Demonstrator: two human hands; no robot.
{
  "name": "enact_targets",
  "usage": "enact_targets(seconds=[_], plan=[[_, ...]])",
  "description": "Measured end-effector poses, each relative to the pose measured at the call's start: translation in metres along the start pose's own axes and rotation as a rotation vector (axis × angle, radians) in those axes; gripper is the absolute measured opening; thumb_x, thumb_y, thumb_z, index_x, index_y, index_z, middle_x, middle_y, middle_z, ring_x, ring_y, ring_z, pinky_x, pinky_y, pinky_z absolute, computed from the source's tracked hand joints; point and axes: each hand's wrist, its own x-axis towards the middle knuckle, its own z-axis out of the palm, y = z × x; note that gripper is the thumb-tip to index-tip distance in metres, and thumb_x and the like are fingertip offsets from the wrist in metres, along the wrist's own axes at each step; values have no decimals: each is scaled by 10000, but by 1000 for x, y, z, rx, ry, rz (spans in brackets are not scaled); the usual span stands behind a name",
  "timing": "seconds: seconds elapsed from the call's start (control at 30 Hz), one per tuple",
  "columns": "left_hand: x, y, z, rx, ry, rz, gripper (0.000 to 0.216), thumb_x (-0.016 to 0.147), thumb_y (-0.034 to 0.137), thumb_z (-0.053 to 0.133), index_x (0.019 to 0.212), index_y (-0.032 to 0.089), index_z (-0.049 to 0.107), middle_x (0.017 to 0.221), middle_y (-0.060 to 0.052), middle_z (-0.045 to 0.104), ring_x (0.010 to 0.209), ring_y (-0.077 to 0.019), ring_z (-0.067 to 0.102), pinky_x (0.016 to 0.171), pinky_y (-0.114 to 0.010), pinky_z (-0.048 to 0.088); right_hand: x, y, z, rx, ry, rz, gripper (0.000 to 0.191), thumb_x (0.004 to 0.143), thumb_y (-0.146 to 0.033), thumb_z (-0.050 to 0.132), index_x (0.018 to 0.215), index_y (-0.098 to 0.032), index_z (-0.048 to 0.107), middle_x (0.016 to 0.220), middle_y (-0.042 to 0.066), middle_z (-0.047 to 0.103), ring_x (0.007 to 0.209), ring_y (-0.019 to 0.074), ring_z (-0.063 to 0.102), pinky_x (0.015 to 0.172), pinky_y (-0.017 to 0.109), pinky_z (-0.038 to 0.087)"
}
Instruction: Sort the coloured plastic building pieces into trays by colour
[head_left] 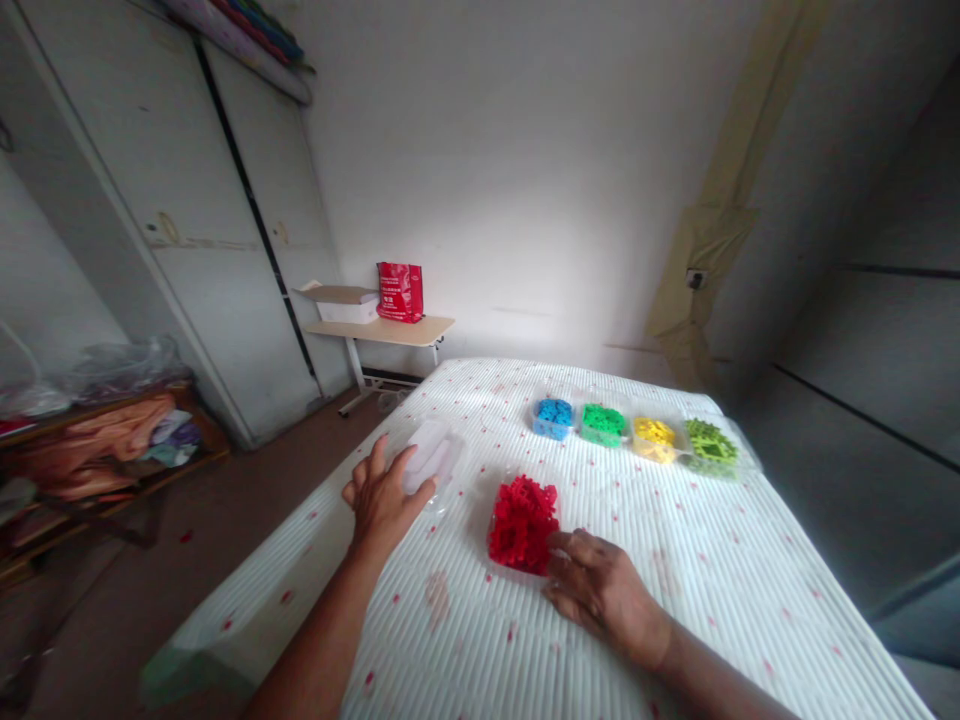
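Touching the red-filled box at its right, right fingers curl, grip unclear; left fingers spread.

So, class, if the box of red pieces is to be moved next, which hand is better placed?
Probably the right hand: its fingers are at the right side of the box, beside the red pieces. The left hand, spread open, is by the clear plastic, away from that box.

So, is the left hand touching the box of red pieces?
Apart: the head view shows the striped cover between the left hand and the box of red pieces.
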Motion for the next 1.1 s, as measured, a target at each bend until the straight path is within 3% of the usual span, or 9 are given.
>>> enact_targets(seconds=[0.1, 0.2, 0.33, 0.43, 0.53, 0.7, 0.77, 0.87, 1.1], plan=[[0, 5, -12, -164, 65, 30, 446, 739, 430, 561, 1160, 286, 595, 1481, -34, 250, 1250, -356, 317, 1004, -523, 273, -6, 1, -10, 31, 7, 27, 287, 868, -379, 520, 1079, -190, 571, 1067, 118, 636, 916, 205, 626, 766, 327, 536], [-4, 19, -28, -639, 27, 98, 459, 774, 444, 461, 1171, 248, 583, 1441, -31, 346, 1267, -309, 351, 1028, -452, 310, 1, 12, -22, 64, 120, 147, 316, 891, -323, 490, 1186, -214, 519, 1116, 118, 613, 938, 193, 624, 771, 313, 542], [-22, 49, -50, -1285, -366, 73, 625, 867, 505, 128, 1287, 199, 477, 1303, -94, 530, 1134, -273, 530, 864, -430, 457, 32, 25, -39, 189, 323, 406, 392, 895, -339, 478, 1272, -240, 443, 1138, 108, 586, 723, 134, 608, 612, 264, 538], [-43, 71, -61, -1487, -656, 46, 752, 843, 603, 33, 1233, 196, 530, 1229, -124, 590, 1062, -291, 579, 816, -458, 473, 60, 23, -46, 324, 432, 498, 469, 888, -382, 477, 1329, -249, 388, 1164, 99, 575, 734, 133, 593, 610, 263, 523], [-59, 82, -61, -1602, -833, 28, 784, 837, 637, 25, 1194, 185, 557, 1176, -142, 618, 1026, -300, 596, 791, -463, 473, 80, 21, -43, 488, 495, 521, 476, 889, -374, 465, 1336, -230, 392, 925, 39, 616, 662, 119, 559, 590, 253, 492], [-59, 74, -42, -1284, -753, 72, 608, 844, 617, 256, 1032, 166, 618, 911, -95, 700, 831, -230, 638, 690, -341, 477, 84, 37, -23, 608, 545, 686, 423, 816, -353, 505, 1188, -154, 536, 626, -39, 512, 506, 102, 456, 500, 235, 411], [-51, 67, -30, -1071, -648, 58, 487, 813, 589, 398, 834, 164, 636, 744, -59, 687, 688, -193, 624, 600, -284, 452, 77, 47, -13, 561, 451, 750, 427, 799, -339, 485, 1155, -118, 562, 599, -30, 526, 511, 114, 478, 524, 246, 414], [-40, 61, -11, -813, -551, 29, 498, 813, 586, 378, 593, 170, 543, 549, -9, 582, 466, -129, 522, 482, -238, 365, 64, 57, 1, 391, 266, 814, 437, 797, -300, 445, 1152, -83, 578, 550, -21, 534, 529, 135, 517, 576, 256, 416], [-32, 58, 12, -434, -424, 107, 385, 742, 476, 505, 499, 186, 434, 456, 52, 405, 464, -98, 398, 466, -226, 208, 51, 59, 20, 40, 3, 854, 376, 816, -220, 423, 1138, -150, 604, 665, 45, 656, 609, 174, 589, 601, 259, 382]])
